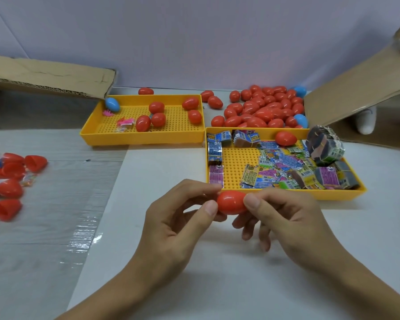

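head view: i hold a red egg [231, 202] between both my hands, over the counter [206, 273] and just in front of the near rim of the near yellow tray [286, 195]. my left hand [171, 227] pinches the egg's left end between thumb and fingertips. my right hand [286, 220] pinches the right end with thumb and forefinger, its other fingers loosely curled below. the egg lies sideways and its two halves sit together, closed. the near yellow tray holds a scatter of folded printed leaflets [282, 162], small stacks of them along its left wall, a banded bundle [325, 145] perched on its back right corner, and one loose red egg [285, 138] at the back rim. to the left and further back, touching corners with it, the far yellow tray [143, 137] holds several red eggs, a blue egg [112, 104] in its back left corner and some small pink toy bits [125, 122]. behind the near tray a pile of red eggs [263, 109] lies on the counter with two blue ones at its right edge. far to my left, open red egg halves [9, 167] lie on a clear plastic sheet [44, 215]. cardboard flaps [49, 75] stand at both sides.
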The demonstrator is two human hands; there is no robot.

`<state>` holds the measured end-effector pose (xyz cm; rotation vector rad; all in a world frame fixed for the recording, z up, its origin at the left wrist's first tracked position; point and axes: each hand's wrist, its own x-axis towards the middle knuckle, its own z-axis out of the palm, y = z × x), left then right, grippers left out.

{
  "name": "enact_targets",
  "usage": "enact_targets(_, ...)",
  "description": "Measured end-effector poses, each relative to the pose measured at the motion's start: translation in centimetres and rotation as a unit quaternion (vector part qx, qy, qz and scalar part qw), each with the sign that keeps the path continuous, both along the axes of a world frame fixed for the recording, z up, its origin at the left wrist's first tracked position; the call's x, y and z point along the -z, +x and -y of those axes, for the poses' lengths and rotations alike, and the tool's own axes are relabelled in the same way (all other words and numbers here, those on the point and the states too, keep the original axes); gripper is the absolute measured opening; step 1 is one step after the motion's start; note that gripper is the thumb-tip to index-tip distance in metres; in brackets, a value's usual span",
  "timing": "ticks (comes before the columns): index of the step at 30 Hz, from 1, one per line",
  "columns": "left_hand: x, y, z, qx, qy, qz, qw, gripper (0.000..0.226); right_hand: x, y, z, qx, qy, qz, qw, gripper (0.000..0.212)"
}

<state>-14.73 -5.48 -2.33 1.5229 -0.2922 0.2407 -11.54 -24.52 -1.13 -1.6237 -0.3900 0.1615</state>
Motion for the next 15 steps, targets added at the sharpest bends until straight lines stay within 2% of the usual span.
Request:
enact_targets(6,0.5,0.2,0.3,0.017,0.018,0.015,1.000,0.036,0.3,0.1,-0.1,0.003,0.015,-0.014,1.000,0.035)
enact_targets(9,0.7,0.4,0.4,0.013,0.027,0.018,0.999,0.033,0.4,0.0,-0.2,0.001,0.000,-0.004,1.000,0.040)
enact_targets(10,0.8,0.4,0.3,0.009,0.026,0.020,0.999,0.031,0.3,0.0,-0.1,0.011,-0.018,0.023,1.000,0.041)
enact_targets(12,1.0,0.5,0.2,-0.004,0.010,0.014,1.000,0.028,0.0,0.6,0.4,0.080,-0.081,0.132,0.985,0.037)
enact_targets(15,1.3,0.7,0.1,-0.038,-0.024,-0.003,0.999,0.030,-1.3,2.8,1.6,0.212,-0.209,0.283,0.912,0.016)
